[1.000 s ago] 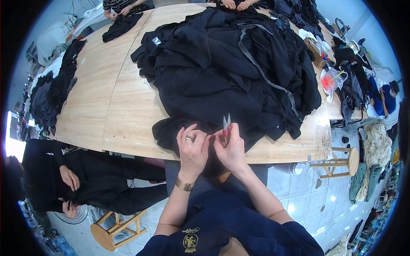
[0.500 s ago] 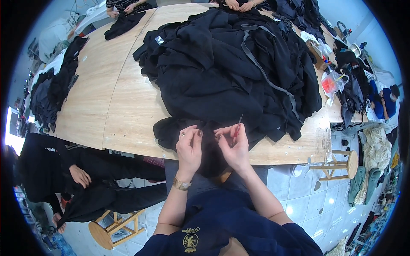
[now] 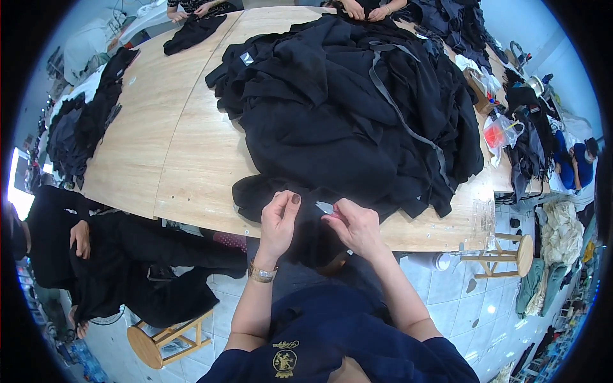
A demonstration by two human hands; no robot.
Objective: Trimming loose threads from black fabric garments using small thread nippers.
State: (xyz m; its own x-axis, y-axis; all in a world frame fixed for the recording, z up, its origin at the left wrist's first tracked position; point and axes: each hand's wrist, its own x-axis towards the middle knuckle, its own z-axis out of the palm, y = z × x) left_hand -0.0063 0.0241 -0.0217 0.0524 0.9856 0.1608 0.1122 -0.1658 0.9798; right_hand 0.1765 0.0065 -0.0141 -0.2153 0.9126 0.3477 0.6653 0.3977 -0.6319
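Observation:
At the near table edge, my left hand [image 3: 277,225] is closed, thumb against fingers, on a fold of black garment [image 3: 308,241] that hangs over the edge. My right hand [image 3: 359,228] is closed around small thread snips [image 3: 324,208], their metal blades pointing left toward my left hand over the cloth. The snips' handle is mostly hidden in my fingers; a little red shows. Just beyond my hands rises a large heap of black garments [image 3: 306,140], with a grey strip [image 3: 408,124] lying across it.
Across the wooden table [image 3: 134,166], co-workers' hands [image 3: 367,11] handle dark cloth. A person in black [image 3: 96,255] sits close on my left, by a wooden stool [image 3: 148,345]. Another stool [image 3: 525,255] stands right. A plastic bag with a red drink [image 3: 495,135] lies at the right edge.
My right hand has turned over, swinging the snips from pointing up and away to pointing left. My left hand stays near the same fold. The person at left has shifted the black cloth.

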